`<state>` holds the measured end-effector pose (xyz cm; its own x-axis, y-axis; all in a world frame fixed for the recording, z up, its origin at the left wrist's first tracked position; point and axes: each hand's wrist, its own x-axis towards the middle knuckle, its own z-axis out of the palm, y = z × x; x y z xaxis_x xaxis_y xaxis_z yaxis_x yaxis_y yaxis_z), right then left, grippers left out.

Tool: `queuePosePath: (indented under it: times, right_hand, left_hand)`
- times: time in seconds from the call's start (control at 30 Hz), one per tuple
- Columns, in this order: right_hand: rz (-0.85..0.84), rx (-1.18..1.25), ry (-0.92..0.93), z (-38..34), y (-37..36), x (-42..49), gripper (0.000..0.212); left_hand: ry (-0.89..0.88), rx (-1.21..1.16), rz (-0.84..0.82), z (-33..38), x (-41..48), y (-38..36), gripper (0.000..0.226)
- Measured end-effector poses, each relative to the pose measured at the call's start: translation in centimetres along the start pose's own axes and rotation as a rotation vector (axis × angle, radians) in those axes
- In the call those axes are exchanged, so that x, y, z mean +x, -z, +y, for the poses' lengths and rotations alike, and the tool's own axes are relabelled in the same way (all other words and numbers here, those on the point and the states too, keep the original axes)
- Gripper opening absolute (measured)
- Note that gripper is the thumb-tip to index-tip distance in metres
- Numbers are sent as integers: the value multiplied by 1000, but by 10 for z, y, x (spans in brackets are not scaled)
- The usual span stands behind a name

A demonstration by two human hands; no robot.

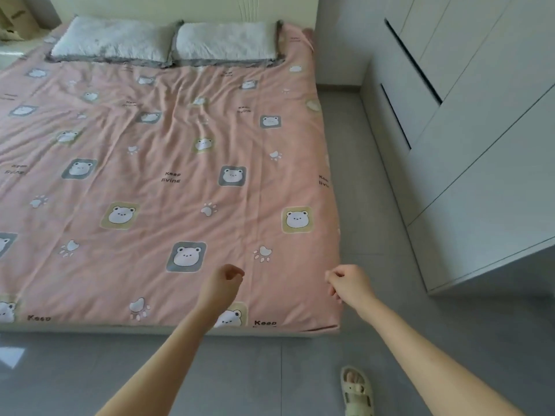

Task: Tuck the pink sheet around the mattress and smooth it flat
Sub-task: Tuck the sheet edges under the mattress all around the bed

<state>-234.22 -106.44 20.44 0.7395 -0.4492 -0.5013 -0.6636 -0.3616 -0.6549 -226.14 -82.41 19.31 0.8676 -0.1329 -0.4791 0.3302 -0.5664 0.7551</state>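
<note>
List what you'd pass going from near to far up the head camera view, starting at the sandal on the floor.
Sandaled foot → foot edge of the bed → right hand and left hand, about level → pink sheet → two pillows → headboard.

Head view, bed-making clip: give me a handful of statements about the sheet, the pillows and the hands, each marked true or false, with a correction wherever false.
1. Two pale pillows lie side by side at the head of the bed. True.
2. The pink sheet is perfectly smooth. False: creases run across its middle.
3. The left hand lies flat, palm down, on the sheet. False: its fingers are curled, and no fabric shows in them.
4. The right hand is by the bed's near right corner. True.
5. A sandalled foot stands on the grey floor. True.
6. The sheet is plain pink. False: it is printed with bears, paws and words.
</note>
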Motion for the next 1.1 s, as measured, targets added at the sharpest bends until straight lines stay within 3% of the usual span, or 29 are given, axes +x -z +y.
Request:
queuePosePath:
  times: [0.37,0.53,0.87,1.1]
  right_hand:
    - [-98,337,-197,109,143,158,29]
    - [-107,421,-259,118,175,229,23]
    - [-147,498,-382,82,208,394,21]
    - [-127,599,-279,-19,258,499,17]
  left_hand:
    - [120,182,93,129,87,-207,18]
    - [130,165,90,173,132,-249,15]
    - [81,224,74,274,300,-282,14]
    - [17,176,106,382,406,-264,18]
